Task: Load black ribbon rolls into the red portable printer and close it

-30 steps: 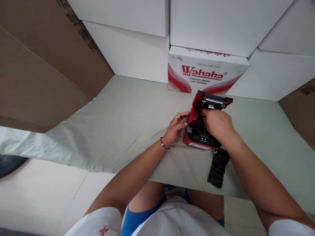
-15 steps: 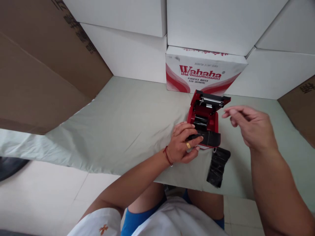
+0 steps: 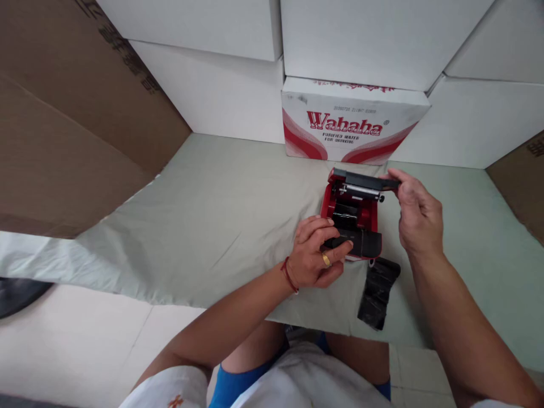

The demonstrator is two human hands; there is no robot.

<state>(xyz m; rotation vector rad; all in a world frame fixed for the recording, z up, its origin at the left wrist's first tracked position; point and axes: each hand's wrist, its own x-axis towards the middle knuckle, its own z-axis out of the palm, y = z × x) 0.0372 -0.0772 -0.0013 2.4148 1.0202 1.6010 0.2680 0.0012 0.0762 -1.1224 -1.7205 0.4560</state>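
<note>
A small red and black label printer [image 3: 372, 219] stands on the cloth with its hinged lid [image 3: 362, 180] partly raised, showing a metal roller on the underside. Inside lies a shiny black ribbon roll [image 3: 345, 215]. My left hand [image 3: 318, 252] is closed on the printer's front left, fingers over the black front cover [image 3: 369, 243]. My right hand [image 3: 419, 209] pinches the right edge of the lid, thumb and fingers together. Just in front of the printer, a crumpled strip of black ribbon [image 3: 378, 294] with a pale core at its upper end rests on the cloth.
A Wahaha water carton [image 3: 348, 127] stands right behind the printer, against stacked white boxes [image 3: 229, 90]. Brown cardboard boxes flank the left [image 3: 76, 124] and right [image 3: 521, 181]. The pale green cloth [image 3: 221, 209] covers the table, its front edge near my lap.
My right hand has moved left from beside the printer and taken hold of the lid. The lid has swung forward and lower. My left hand stays on the printer's front.
</note>
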